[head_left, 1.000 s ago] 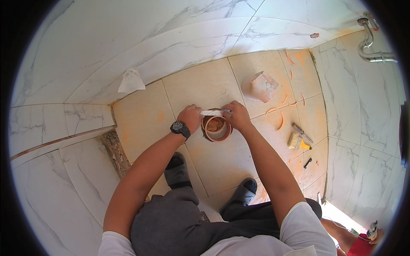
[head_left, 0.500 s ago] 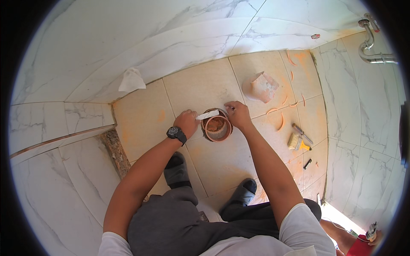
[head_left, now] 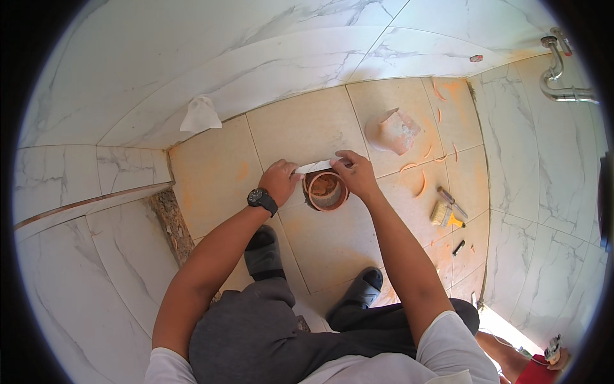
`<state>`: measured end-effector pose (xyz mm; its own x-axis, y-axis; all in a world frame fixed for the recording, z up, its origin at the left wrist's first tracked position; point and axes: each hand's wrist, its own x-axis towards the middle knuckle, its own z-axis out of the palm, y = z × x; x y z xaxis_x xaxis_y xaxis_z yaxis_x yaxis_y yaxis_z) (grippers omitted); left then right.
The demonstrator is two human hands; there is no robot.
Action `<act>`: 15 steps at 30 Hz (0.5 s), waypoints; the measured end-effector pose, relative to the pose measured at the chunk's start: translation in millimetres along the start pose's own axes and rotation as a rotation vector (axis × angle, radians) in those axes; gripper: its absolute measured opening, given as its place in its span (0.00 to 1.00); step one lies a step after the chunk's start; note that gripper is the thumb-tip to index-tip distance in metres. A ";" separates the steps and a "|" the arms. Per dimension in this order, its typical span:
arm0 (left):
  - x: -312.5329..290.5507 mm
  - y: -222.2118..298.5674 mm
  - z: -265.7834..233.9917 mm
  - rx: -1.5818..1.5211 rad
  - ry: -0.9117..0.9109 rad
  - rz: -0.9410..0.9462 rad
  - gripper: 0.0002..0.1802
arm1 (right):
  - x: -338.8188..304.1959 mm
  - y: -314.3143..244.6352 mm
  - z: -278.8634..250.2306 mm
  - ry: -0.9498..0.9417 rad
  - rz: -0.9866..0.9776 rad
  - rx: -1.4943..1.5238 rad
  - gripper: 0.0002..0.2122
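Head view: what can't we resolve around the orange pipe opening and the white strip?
- Pipe opening: its depth is lost in shadow.
- White strip: both ends hidden under the fingers of the left hand and right hand.
- Small tool: too small to identify.

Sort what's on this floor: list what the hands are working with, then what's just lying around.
In hand:
white strip, held by left hand and right hand
orange pipe opening under it

Lying about:
crumpled paper
broken pipe cap
brush
screwdriver
orange shavings
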<state>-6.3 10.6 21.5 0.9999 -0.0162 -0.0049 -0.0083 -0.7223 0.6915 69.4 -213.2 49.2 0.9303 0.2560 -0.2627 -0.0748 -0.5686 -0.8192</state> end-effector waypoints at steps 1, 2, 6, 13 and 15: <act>-0.1 1.8 -0.4 -0.014 0.013 0.011 0.11 | 0.5 -2.2 1.4 -0.016 0.007 0.019 0.16; -0.3 3.7 -1.2 -0.037 0.031 0.038 0.11 | 0.9 -3.7 2.7 -0.052 0.010 0.051 0.16; -1.0 10.0 -5.6 -0.425 -0.016 -0.157 0.14 | -1.3 -6.7 1.0 -0.202 0.173 0.262 0.13; -11.4 24.2 -7.3 -1.346 -0.229 -0.874 0.12 | -50.6 -38.4 20.0 -0.185 0.409 0.662 0.10; -17.5 30.3 -4.4 -1.284 -0.241 -0.947 0.12 | -63.6 -41.5 15.6 -0.282 0.306 0.510 0.11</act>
<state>-23.9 -7.9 45.7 0.6118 -0.1159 -0.7824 0.7209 0.4889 0.4913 7.7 -193.7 92.0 0.7151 0.3762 -0.5891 -0.5465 -0.2245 -0.8068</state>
